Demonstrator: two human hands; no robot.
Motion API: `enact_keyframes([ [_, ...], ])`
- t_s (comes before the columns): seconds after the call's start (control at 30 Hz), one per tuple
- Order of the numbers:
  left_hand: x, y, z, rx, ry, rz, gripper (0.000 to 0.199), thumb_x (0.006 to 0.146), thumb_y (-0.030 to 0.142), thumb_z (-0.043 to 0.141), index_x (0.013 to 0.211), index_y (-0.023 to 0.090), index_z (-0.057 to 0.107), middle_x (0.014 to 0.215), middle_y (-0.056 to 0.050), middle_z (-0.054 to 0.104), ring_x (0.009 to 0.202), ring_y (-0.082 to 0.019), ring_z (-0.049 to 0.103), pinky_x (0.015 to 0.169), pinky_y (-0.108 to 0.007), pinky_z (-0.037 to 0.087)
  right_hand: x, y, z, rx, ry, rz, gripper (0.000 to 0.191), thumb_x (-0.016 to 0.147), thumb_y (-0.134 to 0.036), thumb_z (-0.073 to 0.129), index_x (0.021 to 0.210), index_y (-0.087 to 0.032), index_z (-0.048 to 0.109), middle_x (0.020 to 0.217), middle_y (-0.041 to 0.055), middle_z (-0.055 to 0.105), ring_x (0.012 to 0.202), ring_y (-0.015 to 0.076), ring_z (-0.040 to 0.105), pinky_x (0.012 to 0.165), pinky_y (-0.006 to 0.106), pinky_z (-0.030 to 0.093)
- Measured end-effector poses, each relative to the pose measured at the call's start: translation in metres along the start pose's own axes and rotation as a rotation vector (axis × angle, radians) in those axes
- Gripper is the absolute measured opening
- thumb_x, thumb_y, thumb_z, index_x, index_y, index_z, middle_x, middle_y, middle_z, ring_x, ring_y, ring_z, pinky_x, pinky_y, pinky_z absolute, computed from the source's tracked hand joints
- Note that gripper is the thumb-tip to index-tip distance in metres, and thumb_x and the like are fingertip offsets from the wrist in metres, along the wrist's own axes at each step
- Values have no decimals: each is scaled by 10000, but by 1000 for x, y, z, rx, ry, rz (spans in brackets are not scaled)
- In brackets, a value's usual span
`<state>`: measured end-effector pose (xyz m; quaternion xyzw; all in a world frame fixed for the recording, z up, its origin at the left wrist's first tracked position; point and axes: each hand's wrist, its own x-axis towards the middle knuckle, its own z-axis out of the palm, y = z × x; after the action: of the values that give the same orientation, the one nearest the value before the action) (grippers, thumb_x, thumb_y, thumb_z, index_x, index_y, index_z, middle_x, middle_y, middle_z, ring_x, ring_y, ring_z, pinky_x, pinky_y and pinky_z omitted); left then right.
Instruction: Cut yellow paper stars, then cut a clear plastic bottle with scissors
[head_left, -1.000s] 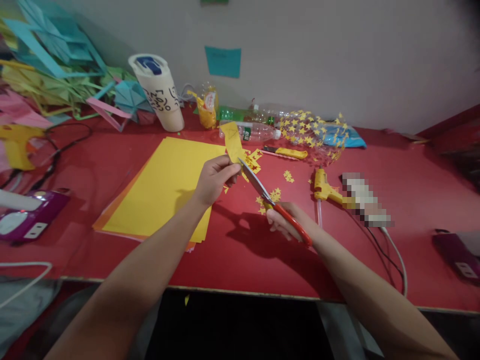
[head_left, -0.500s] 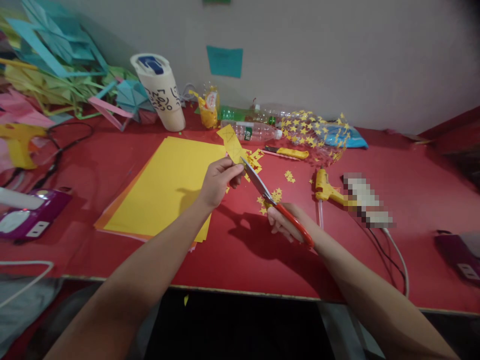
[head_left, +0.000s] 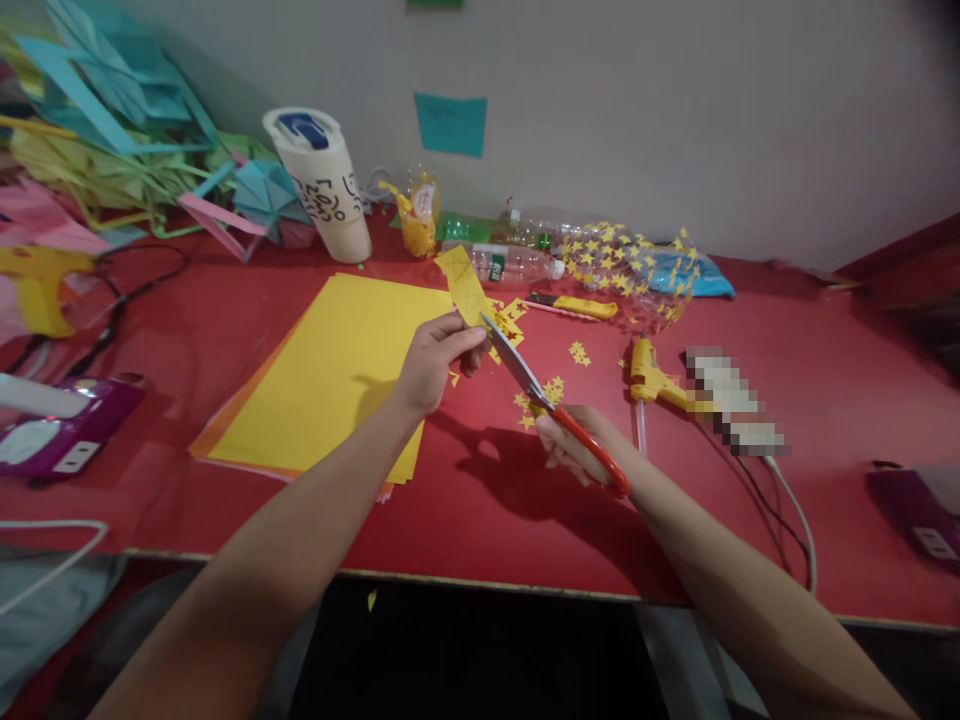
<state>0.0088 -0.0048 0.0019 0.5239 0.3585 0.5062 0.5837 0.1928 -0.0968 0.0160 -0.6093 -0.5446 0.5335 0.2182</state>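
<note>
The yellow paper strip (head_left: 462,285) is pinched at its lower end by the left hand (head_left: 435,360), its rest being extended above the thumb. The red-handled scissors (head_left: 562,418) are gripped in the right hand (head_left: 571,445), their tips placed beside the strip.

Forearms (head_left: 300,540) forward, left fingers (head_left: 444,326) in a pinch, right fingers (head_left: 557,436) (lower) curled

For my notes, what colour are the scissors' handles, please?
The handles are red, as the head view shows.
</note>
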Motion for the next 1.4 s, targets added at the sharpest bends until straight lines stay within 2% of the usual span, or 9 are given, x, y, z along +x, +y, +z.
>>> enact_keyframes([
  [0.33, 1, 6, -3, 0, 31, 23, 167, 670, 250, 604, 524, 194, 546, 467, 31, 522, 445, -63, 470, 438, -196, 399, 0, 1, -1, 0, -2, -9, 540, 686, -731, 623, 586, -230, 447, 417, -70, 427, 311, 70, 385, 293, 193, 289],
  [0.53, 3, 6, -3, -73, 78, 50, 136, 685, 239, 621, 564, 188, 587, 483, 37, 537, 447, -55, 477, 439, -181, 396, -2, 0, 1, 16, 29, -28, 576, 660, -766, 629, 575, -229, 438, 418, -74, 417, 320, 71, 408, 308, 195, 300],
  [0.77, 2, 3, -4, -105, -38, 25, 134, 706, 247, 650, 601, 179, 603, 526, 31, 585, 463, -58, 513, 473, -192, 433, 0, 1, 2, 36, 39, -53, 580, 673, -766, 620, 569, -238, 402, 447, -71, 420, 324, 56, 376, 305, 200, 285],
  [0.97, 4, 3, -5, -112, 39, 85, 99, 687, 259, 647, 630, 191, 603, 522, 45, 594, 454, -56, 513, 467, -190, 428, 2, 5, 2, 47, 35, -93, 591, 655, -767, 642, 563, -235, 403, 441, -74, 415, 322, 58, 379, 324, 210, 308],
  [1.13, 5, 3, -5, -109, 78, 107, 89, 654, 252, 665, 614, 192, 613, 514, 46, 593, 457, -57, 517, 463, -191, 439, 3, 7, 1, 11, 13, -58, 586, 662, -771, 637, 581, -232, 422, 440, -71, 433, 308, 64, 390, 334, 219, 320],
  [1.4, 5, 3, -7, -22, 53, 155, 123, 671, 238, 645, 579, 189, 580, 498, 40, 563, 467, -62, 508, 471, -199, 451, 4, 10, -3, -45, -31, -47, 580, 676, -776, 608, 601, -227, 437, 481, -50, 479, 327, 67, 404, 330, 211, 301],
])
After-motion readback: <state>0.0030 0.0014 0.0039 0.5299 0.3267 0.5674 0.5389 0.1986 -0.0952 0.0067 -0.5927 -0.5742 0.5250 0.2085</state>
